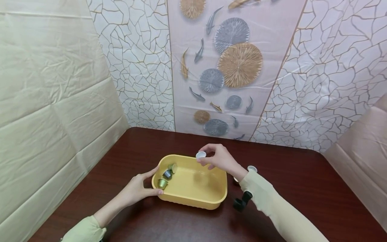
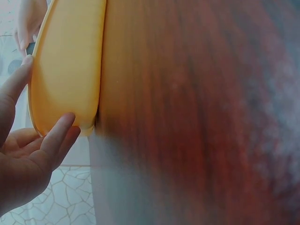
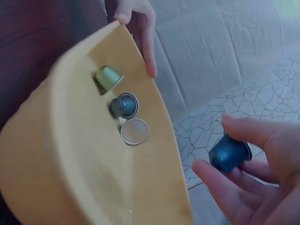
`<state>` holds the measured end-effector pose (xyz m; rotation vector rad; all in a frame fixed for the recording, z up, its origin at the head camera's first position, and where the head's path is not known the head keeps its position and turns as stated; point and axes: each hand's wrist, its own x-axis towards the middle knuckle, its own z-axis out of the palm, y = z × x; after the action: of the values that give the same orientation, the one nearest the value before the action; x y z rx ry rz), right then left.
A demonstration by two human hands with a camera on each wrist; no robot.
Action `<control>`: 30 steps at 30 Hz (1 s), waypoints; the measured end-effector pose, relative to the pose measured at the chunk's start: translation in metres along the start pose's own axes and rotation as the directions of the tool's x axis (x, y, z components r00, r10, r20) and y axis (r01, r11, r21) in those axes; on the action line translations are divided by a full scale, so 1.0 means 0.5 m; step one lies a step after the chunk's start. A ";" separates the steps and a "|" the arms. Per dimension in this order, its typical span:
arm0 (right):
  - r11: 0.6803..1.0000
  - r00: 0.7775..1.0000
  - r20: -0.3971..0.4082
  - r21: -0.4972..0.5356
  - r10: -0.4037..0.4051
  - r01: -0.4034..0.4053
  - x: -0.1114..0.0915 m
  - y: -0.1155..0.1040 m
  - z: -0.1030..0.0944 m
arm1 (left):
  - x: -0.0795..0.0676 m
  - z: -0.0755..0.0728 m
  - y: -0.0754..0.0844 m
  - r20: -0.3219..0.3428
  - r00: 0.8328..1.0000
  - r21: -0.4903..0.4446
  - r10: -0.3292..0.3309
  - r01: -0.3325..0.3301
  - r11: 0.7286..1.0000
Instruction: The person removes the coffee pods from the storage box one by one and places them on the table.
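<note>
A yellow tray (image 1: pixel 193 200) stands on the table, with my left hand (image 1: pixel 136 190) holding its left end between thumb and fingers. Inside, along that end, lie a green coffee capsule (image 3: pixel 108 78), a dark blue one (image 3: pixel 124 106) and a third capsule (image 3: pixel 134 131) with its silvery lid showing. Over the tray's back rim, my right hand (image 1: pixel 219 159) pinches a blue coffee capsule (image 3: pixel 229 153) between thumb and fingers; from the head view only its pale lid shows. In the left wrist view the left fingers (image 2: pixel 58 136) lie against the tray's outer wall.
To the right of the tray, a pale-lidded capsule (image 1: pixel 252 168) lies on the dark red-brown table (image 1: pixel 302 188). Another small pale thing (image 1: pixel 236 180) is partly hidden by the right wrist. A patterned cloth (image 1: pixel 145 67) hangs behind the table.
</note>
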<state>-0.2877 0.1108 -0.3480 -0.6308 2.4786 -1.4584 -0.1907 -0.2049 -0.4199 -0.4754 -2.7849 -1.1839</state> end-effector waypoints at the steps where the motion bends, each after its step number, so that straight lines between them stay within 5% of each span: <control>1: 1.000 1.000 -0.025 -0.019 0.008 -0.009 -0.006 0.000 -0.004 | 0.000 0.000 0.000 0.000 1.000 0.000 0.000 0.000 1.000; 6: 0.997 0.994 -0.108 -0.075 0.021 -0.030 -0.030 0.013 -0.024 | 0.000 -0.001 0.002 0.001 1.000 -0.006 -0.004 0.004 1.000; 30: 0.990 0.964 -0.267 -0.132 0.002 -0.038 -0.129 0.091 -0.060 | -0.002 -0.002 0.007 -0.004 1.000 0.009 0.017 -0.017 1.000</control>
<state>-0.2532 0.1829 -0.3755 -0.4554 2.8004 -1.4612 -0.1886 -0.2038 -0.4169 -0.4939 -2.7754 -1.1675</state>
